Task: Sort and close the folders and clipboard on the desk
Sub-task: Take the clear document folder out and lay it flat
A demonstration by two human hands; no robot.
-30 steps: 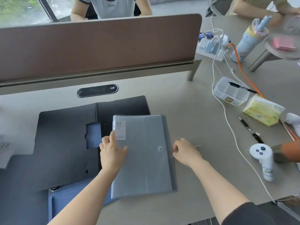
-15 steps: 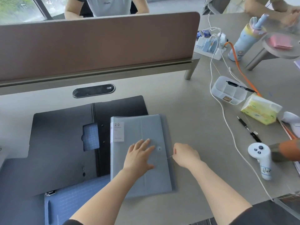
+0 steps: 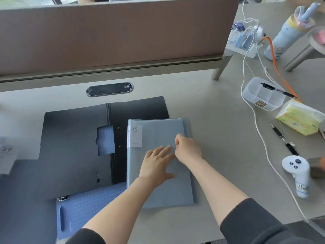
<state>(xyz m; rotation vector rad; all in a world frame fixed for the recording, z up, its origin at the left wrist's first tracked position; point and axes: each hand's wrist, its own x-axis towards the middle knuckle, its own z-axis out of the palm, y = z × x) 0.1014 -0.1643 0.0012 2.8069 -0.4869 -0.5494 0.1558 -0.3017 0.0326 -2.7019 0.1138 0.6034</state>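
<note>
Hands [image 3: 156,162] on smooth rectangular folder [image 3: 158,138]

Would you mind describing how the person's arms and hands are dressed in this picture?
Both hands are bare: the left hand and right hand show no gloves, rings or watch. The forearms are uncovered too. Dark charcoal sleeves are pushed up near the elbows, plain, with no visible markings.

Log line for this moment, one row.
left hand flat on grey-blue folder | right hand pinching at its closure | black folder open
</note>
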